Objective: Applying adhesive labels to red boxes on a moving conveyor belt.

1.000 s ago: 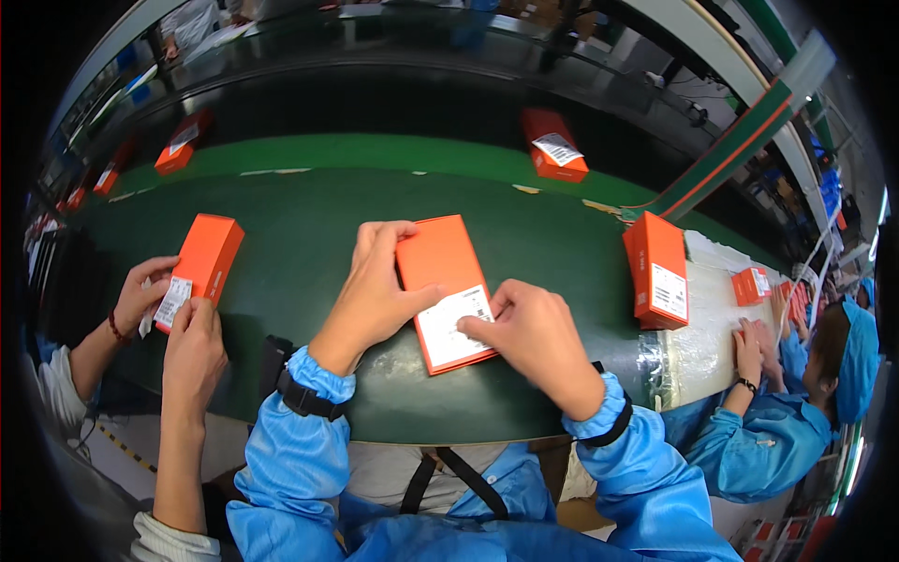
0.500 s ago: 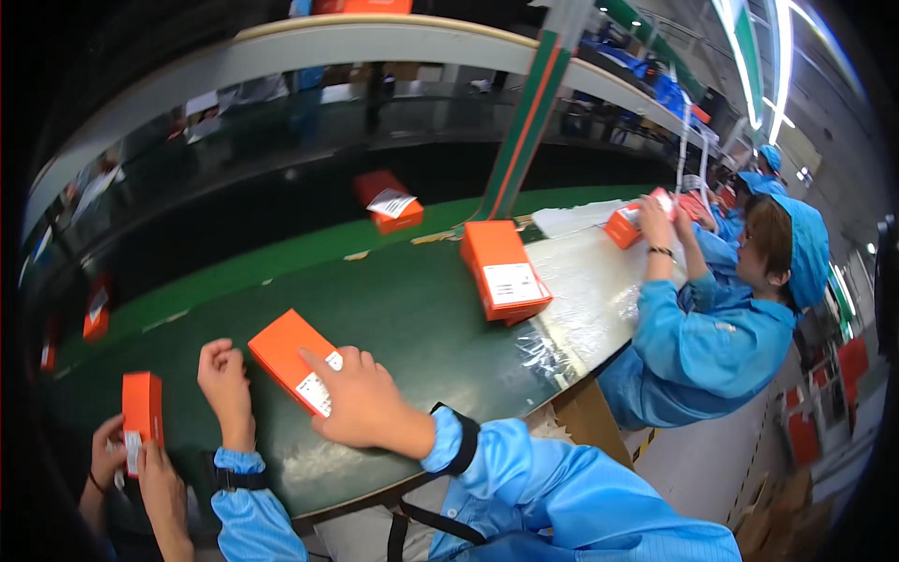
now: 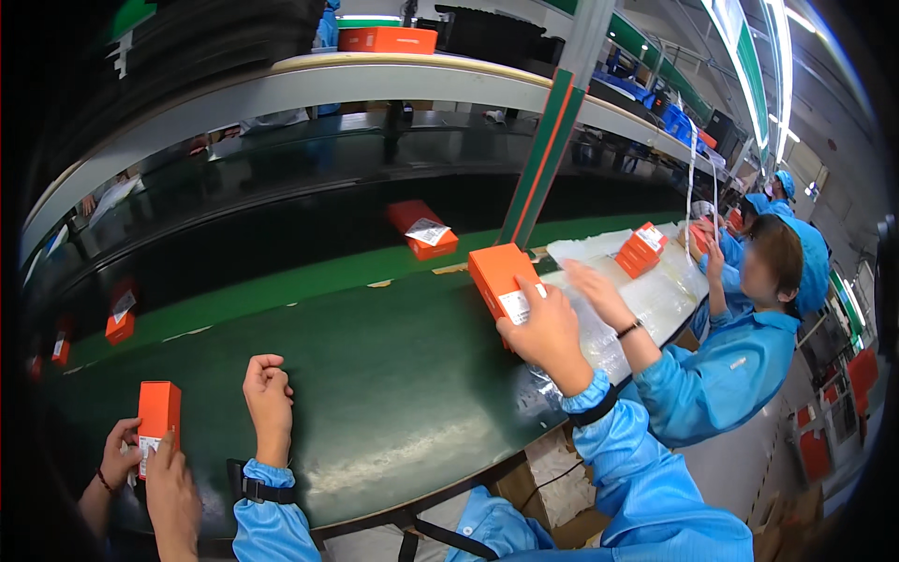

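My right hand [image 3: 548, 332] is on an orange box [image 3: 494, 267] with a white label, at the right part of the green bench. Its thumb lies along the near edge and its fingers rest over the label. A little orange shows beneath, but how many boxes are there I cannot tell. My left hand [image 3: 269, 398] hovers over the bench further left, fingers curled in and nothing visible in them. Close to the box, a co-worker's hand [image 3: 597, 292] reaches in from the right.
At the lower left another person's hands hold an orange box [image 3: 159, 409]. Beyond the bench, a dark conveyor [image 3: 309, 215] carries several orange boxes, one [image 3: 423, 229] near the green post [image 3: 541, 159]. More stacked boxes [image 3: 641, 249] stand on the plastic-covered surface beside the co-worker [image 3: 721, 365].
My right hand has moved right, from the middle of the bench to the stack, and the box under it has left the middle. The co-worker's box has been set down; their hand now reaches toward mine.
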Demonstrator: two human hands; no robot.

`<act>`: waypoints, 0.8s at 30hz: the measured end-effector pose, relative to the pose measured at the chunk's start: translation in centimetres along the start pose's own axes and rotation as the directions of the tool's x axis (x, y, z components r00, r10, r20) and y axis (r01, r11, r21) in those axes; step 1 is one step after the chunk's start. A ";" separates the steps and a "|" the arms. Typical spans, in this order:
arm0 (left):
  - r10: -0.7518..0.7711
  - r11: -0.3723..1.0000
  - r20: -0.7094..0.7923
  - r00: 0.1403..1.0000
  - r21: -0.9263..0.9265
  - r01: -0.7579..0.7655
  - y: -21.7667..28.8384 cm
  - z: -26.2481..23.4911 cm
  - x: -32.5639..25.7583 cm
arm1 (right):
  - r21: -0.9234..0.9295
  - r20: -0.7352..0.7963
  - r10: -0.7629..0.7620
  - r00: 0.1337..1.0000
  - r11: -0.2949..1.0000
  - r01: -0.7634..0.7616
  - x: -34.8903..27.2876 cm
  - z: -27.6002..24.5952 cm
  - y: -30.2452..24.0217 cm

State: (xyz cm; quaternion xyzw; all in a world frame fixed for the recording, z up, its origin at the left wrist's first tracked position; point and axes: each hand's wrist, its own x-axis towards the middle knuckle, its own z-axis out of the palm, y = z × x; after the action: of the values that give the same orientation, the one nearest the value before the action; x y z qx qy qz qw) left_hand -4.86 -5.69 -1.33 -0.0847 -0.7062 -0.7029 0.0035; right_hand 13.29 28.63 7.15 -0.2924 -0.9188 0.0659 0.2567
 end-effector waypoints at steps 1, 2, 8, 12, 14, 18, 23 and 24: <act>-0.006 1.000 -0.009 1.000 -0.003 0.006 0.0 -0.3 0.0 | 0.005 0.003 -0.011 1.000 1.000 0.011 0.0 0.2 -0.4; -0.014 1.000 -0.016 1.000 -0.006 0.013 0.1 -0.5 0.0 | -0.064 -0.015 0.014 1.000 0.998 -0.015 0.0 0.2 -0.7; 0.025 1.000 -0.051 0.998 0.010 -0.024 -0.5 -1.2 0.3 | 0.077 -0.207 -0.296 0.932 0.945 0.317 2.2 0.8 -7.3; 0.132 0.991 -0.006 0.991 0.016 -0.132 -1.0 -0.8 0.2 | 0.318 0.199 0.067 0.978 0.939 -0.129 9.2 7.5 -16.1; 0.156 0.987 0.007 0.988 0.047 -0.156 -0.7 -0.1 -0.1 | 0.219 0.059 0.323 0.945 0.919 -0.328 13.1 12.6 -16.4; 0.150 0.980 -0.003 0.989 0.132 -0.148 -0.9 -1.1 -1.0 | -0.100 -0.283 0.459 0.842 0.859 -0.502 16.5 21.1 -13.3; 0.201 0.979 0.045 0.978 0.005 -0.202 1.3 1.8 -1.4 | 0.092 0.014 0.644 0.765 0.761 -0.642 24.7 22.7 3.4; 0.171 0.981 0.025 0.985 0.085 -0.173 1.1 0.8 -1.7 | -0.043 0.092 0.555 0.827 0.832 -0.554 22.8 23.2 -1.1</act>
State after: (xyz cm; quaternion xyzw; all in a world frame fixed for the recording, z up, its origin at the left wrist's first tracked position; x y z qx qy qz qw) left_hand -3.00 -5.09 -0.48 -0.1512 -0.7261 -0.6678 0.0620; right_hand -14.98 41.44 -2.63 -0.5445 -0.8066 0.1455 0.1780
